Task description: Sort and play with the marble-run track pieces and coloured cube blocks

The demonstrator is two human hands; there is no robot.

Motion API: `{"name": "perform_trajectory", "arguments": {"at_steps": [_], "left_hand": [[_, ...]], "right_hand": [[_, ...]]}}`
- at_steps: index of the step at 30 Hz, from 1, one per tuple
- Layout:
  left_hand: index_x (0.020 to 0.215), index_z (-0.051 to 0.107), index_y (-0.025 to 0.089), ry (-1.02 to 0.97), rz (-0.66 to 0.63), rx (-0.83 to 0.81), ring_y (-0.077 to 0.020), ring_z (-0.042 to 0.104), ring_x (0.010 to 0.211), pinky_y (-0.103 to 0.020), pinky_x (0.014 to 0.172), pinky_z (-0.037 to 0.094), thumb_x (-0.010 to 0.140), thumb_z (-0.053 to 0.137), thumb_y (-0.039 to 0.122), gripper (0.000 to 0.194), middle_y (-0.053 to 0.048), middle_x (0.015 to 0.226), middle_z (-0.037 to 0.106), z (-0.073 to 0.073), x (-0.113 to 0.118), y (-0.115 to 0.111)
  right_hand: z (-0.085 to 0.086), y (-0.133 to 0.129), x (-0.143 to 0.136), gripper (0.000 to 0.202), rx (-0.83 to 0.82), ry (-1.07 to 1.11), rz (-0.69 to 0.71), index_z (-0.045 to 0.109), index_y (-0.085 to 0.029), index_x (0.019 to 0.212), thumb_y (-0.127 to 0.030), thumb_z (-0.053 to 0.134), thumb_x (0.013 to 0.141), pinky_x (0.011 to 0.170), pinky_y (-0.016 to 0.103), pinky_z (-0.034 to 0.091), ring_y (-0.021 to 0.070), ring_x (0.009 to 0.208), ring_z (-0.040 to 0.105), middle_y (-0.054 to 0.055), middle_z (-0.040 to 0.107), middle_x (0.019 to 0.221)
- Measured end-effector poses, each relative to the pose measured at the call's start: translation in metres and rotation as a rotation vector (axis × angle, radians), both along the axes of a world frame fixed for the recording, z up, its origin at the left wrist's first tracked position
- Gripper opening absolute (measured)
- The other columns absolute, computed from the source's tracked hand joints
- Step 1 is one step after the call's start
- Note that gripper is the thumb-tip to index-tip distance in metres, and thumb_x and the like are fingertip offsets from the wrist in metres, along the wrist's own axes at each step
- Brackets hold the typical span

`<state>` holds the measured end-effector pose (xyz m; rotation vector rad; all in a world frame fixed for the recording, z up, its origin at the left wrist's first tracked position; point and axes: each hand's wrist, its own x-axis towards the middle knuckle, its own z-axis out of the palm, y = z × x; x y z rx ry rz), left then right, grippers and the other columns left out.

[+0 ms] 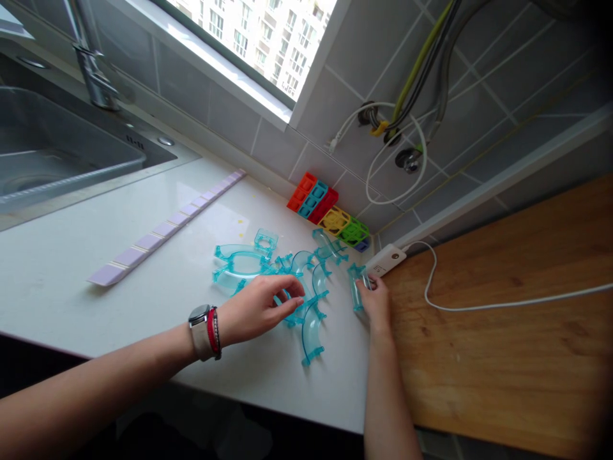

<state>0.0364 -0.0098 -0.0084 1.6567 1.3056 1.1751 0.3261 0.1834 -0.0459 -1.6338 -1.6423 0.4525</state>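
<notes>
Over the pile of clear teal track pieces (249, 262), my left hand (264, 306) hovers with thumb and fingers apart and nothing between them. A watch and bracelets circle that wrist. My right hand (376, 300) has its fingers closed on a straight clear teal piece (356, 291) at the right edge of the white counter, beside the wooden board. Curved teal pieces (311, 335) lie between the two hands. Behind them, red, blue, yellow and green blocks (335, 220) stand in a row against the tiled wall.
A lilac strip (163, 229) lies diagonally on the white counter (62, 326). The sink (62, 147) and faucet (98, 83) are at the left. A white power strip (385, 259) and its cable (502, 305) cross the wooden board (493, 364) at the right.
</notes>
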Motion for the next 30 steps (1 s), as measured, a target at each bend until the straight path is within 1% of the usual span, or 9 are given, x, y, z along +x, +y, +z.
{"name": "perform_trajectory", "arguments": {"at_steps": [4, 7, 9, 11, 13, 15, 23, 27, 30], "left_hand": [[0.098, 0.071, 0.023, 0.064, -0.03, 0.046, -0.0144, 0.066, 0.078, -0.025, 0.067, 0.052, 0.098, 0.058, 0.034, 0.017, -0.001, 0.091, 0.073, -0.002, 0.0, 0.0], [0.098, 0.07, 0.023, 0.097, -0.034, 0.067, -0.0136, 0.065, 0.078, -0.025, 0.069, 0.052, 0.098, 0.058, 0.031, 0.015, 0.0, 0.091, 0.072, -0.004, 0.001, 0.0], [0.098, 0.07, 0.023, 0.122, -0.033, 0.077, -0.0135, 0.064, 0.078, -0.025, 0.071, 0.051, 0.098, 0.057, 0.03, 0.014, 0.0, 0.091, 0.072, -0.004, 0.001, 0.0], [0.097, 0.069, 0.023, 0.151, -0.033, 0.089, -0.0135, 0.064, 0.078, -0.026, 0.071, 0.05, 0.098, 0.057, 0.029, 0.014, 0.0, 0.091, 0.072, -0.004, 0.001, 0.0], [0.096, 0.068, 0.022, 0.184, -0.033, 0.102, -0.0139, 0.064, 0.079, -0.026, 0.072, 0.05, 0.098, 0.057, 0.028, 0.013, 0.0, 0.091, 0.072, -0.005, 0.002, 0.0], [0.095, 0.068, 0.022, 0.224, -0.035, 0.108, -0.0145, 0.064, 0.079, -0.026, 0.072, 0.049, 0.098, 0.057, 0.028, 0.013, 0.0, 0.091, 0.072, -0.006, 0.002, 0.001], [0.1, 0.069, 0.024, 0.407, -0.06, 0.077, -0.0185, 0.066, 0.085, -0.028, 0.074, 0.048, 0.098, 0.056, 0.034, 0.016, -0.003, 0.1, 0.072, -0.016, 0.003, 0.0], [0.101, 0.068, 0.024, 0.424, -0.069, 0.074, -0.0187, 0.066, 0.086, -0.028, 0.075, 0.049, 0.099, 0.055, 0.035, 0.017, -0.003, 0.103, 0.072, -0.018, 0.003, 0.0], [0.102, 0.068, 0.024, 0.43, -0.072, 0.077, -0.0187, 0.066, 0.086, -0.028, 0.075, 0.049, 0.099, 0.055, 0.036, 0.018, -0.003, 0.105, 0.071, -0.018, 0.003, 0.001]], "right_hand": [[0.003, -0.002, -0.002, 0.056, 0.025, -0.119, -0.016, 0.072, -0.012, 0.114, -0.046, 0.076, 0.07, 0.089, 0.045, 0.048, 0.0344, 0.097, 0.066, 0.017, 0.072, 0.102], [0.01, -0.008, -0.014, 0.051, 0.203, -0.166, -0.037, 0.07, -0.012, 0.119, -0.044, 0.07, 0.079, 0.105, 0.049, 0.04, 0.0362, 0.118, 0.058, 0.021, 0.066, 0.121], [0.014, -0.017, -0.027, 0.042, 0.371, -0.148, 0.033, 0.069, -0.014, 0.118, -0.041, 0.063, 0.086, 0.104, 0.047, 0.043, 0.0328, 0.117, 0.058, 0.019, 0.066, 0.119], [0.016, -0.028, -0.042, 0.036, 0.44, -0.101, 0.2, 0.07, -0.016, 0.117, -0.038, 0.058, 0.092, 0.093, 0.043, 0.051, 0.0279, 0.105, 0.063, 0.014, 0.068, 0.111], [0.015, -0.038, -0.056, 0.033, 0.381, -0.07, 0.367, 0.07, -0.019, 0.118, -0.038, 0.057, 0.094, 0.083, 0.038, 0.055, 0.0241, 0.096, 0.065, 0.011, 0.068, 0.109], [0.012, -0.046, -0.065, 0.033, 0.295, -0.066, 0.456, 0.07, -0.02, 0.118, -0.039, 0.059, 0.094, 0.078, 0.035, 0.056, 0.0225, 0.093, 0.065, 0.011, 0.068, 0.112], [-0.008, -0.042, -0.066, 0.044, 0.028, -0.059, 0.514, 0.068, -0.022, 0.128, -0.045, 0.065, 0.09, 0.078, 0.037, 0.059, 0.0229, 0.094, 0.067, 0.013, 0.06, 0.125], [-0.011, -0.042, -0.067, 0.046, 0.023, -0.058, 0.516, 0.068, -0.022, 0.129, -0.045, 0.066, 0.089, 0.082, 0.038, 0.059, 0.0223, 0.092, 0.067, 0.014, 0.058, 0.128], [-0.014, -0.042, -0.068, 0.055, 0.038, -0.03, 0.486, 0.061, -0.024, 0.139, -0.044, 0.066, 0.088, 0.085, 0.039, 0.058, 0.0214, 0.091, 0.067, 0.014, 0.056, 0.134]]}}
